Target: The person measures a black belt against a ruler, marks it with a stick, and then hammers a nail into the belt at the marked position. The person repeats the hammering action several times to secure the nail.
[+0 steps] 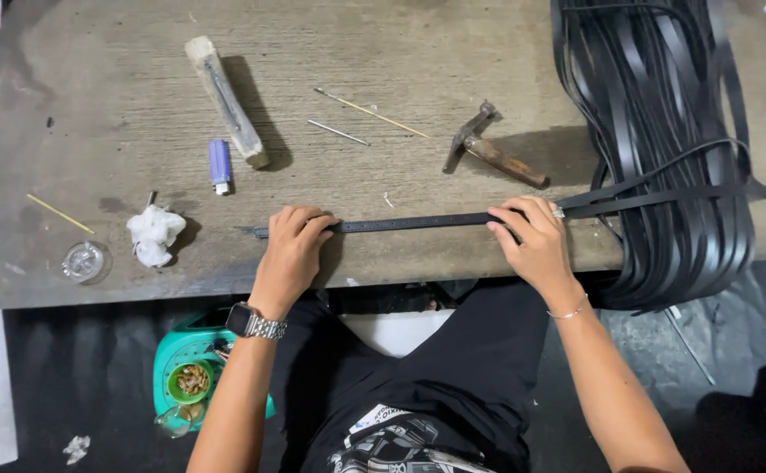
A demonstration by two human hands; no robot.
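A black strap point(409, 223) lies stretched flat along the near edge of the table point(400, 52). The left hand point(293, 243) presses down on its left end, fingers curled over it; the right hand point(532, 235) pins it further right, where it runs off into the big bundle of black straps point(663, 131). It looks like the strap is being held taut and straight. Beyond the strap lie a hammer point(492, 147), two thin rods point(356, 118), a purple lighter point(219, 165), a wooden block point(225, 98) and a crumpled tissue point(155, 235); none touches it.

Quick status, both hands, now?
Left hand: closed, pressing the black strap onto the table.
Right hand: closed on the same strap.
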